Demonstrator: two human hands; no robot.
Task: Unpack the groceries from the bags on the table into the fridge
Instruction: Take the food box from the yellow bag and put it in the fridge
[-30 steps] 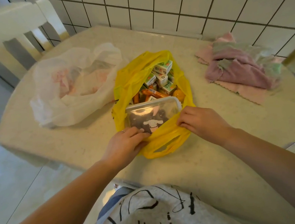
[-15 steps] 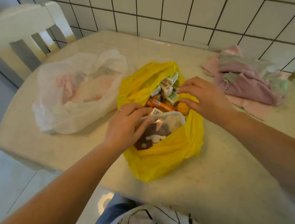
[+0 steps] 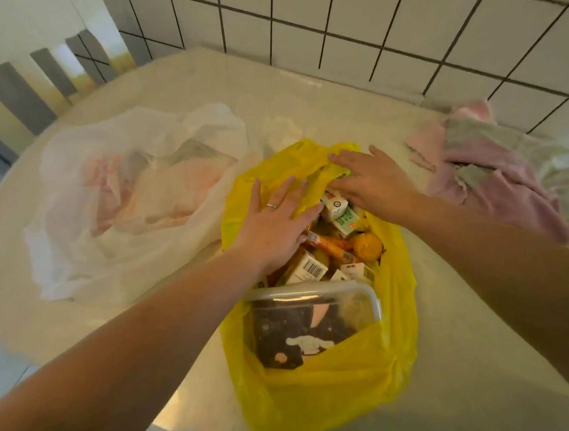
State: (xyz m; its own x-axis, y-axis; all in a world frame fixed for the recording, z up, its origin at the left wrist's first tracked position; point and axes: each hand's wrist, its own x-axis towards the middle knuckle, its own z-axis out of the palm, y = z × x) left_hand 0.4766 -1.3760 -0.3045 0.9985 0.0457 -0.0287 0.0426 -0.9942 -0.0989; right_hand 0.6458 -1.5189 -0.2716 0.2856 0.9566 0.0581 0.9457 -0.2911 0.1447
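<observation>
Both our hands lie flat, fingers straight, on the far rim of the yellow bag [image 3: 326, 394]: left hand [image 3: 276, 221] and right hand [image 3: 369, 178] press the plastic back, gripping nothing. Beneath them sit small cartons [image 3: 340, 215], an orange [image 3: 367, 246] and, nearer us, a lidded container [image 3: 311, 319]. Left of our hands the white bag [image 3: 130, 194] looks full. We judge unpacking barely begun; no fridge shows.

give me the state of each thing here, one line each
yellow bag: open, lying on the table, full of groceries
clear lidded container: lid on, still in the yellow bag's near end
small cartons: still in the bag
white bag: slumped, not yet unpacked
pink cloth: crumpled
left hand: flat, fingers spread on the bag
right hand: flat, pressing the bag's far edge
</observation>
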